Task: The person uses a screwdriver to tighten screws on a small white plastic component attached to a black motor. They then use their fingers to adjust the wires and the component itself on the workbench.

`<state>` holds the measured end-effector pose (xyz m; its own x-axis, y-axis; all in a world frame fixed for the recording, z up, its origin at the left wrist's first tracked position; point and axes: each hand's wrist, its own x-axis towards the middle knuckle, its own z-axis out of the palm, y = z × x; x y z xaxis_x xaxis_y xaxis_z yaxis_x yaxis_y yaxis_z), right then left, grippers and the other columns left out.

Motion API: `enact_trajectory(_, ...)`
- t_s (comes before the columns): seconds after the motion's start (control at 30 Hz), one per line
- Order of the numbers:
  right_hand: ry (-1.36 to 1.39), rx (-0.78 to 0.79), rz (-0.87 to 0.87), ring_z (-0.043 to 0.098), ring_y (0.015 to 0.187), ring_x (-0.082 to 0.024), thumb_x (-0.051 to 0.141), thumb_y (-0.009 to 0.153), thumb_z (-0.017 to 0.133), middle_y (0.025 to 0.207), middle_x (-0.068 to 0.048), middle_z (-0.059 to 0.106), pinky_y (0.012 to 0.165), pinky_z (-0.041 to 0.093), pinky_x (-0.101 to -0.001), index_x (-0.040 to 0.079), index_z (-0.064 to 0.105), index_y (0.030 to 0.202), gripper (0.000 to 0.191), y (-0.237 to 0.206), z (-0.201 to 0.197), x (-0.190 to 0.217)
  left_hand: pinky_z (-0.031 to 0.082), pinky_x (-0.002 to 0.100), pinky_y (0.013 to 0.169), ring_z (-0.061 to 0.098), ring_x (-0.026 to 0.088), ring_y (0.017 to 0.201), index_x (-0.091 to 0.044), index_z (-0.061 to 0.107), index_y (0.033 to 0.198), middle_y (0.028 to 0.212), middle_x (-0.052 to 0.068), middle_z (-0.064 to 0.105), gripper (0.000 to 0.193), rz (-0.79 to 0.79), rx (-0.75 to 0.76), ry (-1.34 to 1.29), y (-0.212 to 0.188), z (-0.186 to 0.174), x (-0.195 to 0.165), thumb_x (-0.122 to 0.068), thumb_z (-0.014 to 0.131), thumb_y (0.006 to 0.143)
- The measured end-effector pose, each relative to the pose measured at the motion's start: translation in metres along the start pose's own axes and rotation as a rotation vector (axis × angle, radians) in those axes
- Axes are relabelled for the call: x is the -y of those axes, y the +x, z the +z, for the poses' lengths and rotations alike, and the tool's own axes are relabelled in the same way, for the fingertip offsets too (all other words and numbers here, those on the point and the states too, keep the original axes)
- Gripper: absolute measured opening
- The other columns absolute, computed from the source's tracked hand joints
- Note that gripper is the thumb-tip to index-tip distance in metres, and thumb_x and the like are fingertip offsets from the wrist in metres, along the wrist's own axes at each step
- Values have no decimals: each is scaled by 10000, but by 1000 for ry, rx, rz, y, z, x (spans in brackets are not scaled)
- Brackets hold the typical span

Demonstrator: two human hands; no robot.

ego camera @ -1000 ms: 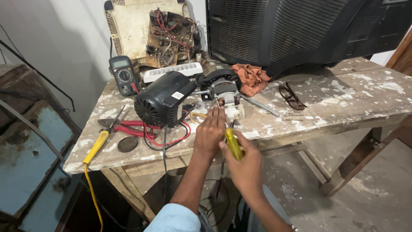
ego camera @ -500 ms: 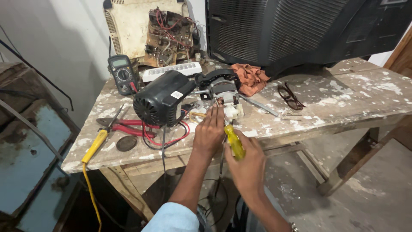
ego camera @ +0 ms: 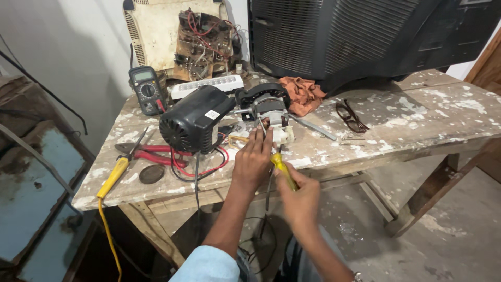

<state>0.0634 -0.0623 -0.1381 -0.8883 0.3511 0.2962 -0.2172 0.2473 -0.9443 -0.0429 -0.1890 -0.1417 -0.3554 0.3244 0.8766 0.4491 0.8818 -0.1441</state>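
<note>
A small electric motor with exposed windings (ego camera: 269, 112) lies on a paint-stained wooden table (ego camera: 396, 125), next to its black housing (ego camera: 193, 121). My left hand (ego camera: 254, 159) rests at the motor's near side, fingers on a wire or small part by the white connector (ego camera: 284, 134). My right hand (ego camera: 298, 194) grips a yellow-handled screwdriver (ego camera: 282, 168), its tip pointing up toward the motor beside my left fingers. Red and black wires (ego camera: 206, 166) trail from the housing.
A multimeter (ego camera: 147, 90), white power strip (ego camera: 209, 85), bare circuit board (ego camera: 203, 42) and big dark television (ego camera: 365, 36) stand at the back. Red pliers (ego camera: 151, 154), a yellow-handled tool (ego camera: 114, 176), an orange rag (ego camera: 302, 94) and glasses (ego camera: 350, 116) lie around.
My right hand has brought the screwdriver a little up and left, closer to my left fingers at the motor. My left hand has stayed put.
</note>
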Motion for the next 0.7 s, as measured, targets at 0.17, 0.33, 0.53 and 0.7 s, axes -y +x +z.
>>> enact_trajectory(0.17,-355,-153,-660,634,764,-271,181,849,730,968,-155,588,670,516,-394,136,716,1287,440,-13,3,4,585,399,938,659,360,1250,101,550,1374,1344,290,642,485,4,6,38,-1,7,5,-79,591,926)
enact_trajectory(0.33,717,371,587,451,534,-113,506,983,592,857,-58,588,454,333,-273,107,587,1134,427,2,-12,-1,577,401,962,654,377,1234,107,544,1342,1317,297,649,518,5,43,74,-3,9,2,-77,604,862)
enact_trajectory(0.53,706,475,420,443,450,-113,361,985,571,817,-107,689,417,361,-277,13,671,1097,379,25,-18,-1,591,410,901,677,378,1191,39,565,1393,1308,295,654,507,0,-12,12,1,2,1,-93,613,906)
enact_trajectory(0.7,86,135,-35,553,639,-98,248,972,674,862,-118,726,553,435,-259,65,717,1289,369,7,-6,6,598,403,873,676,384,1200,38,586,1357,1307,303,648,427,19,-17,23,-1,3,0,-117,624,961)
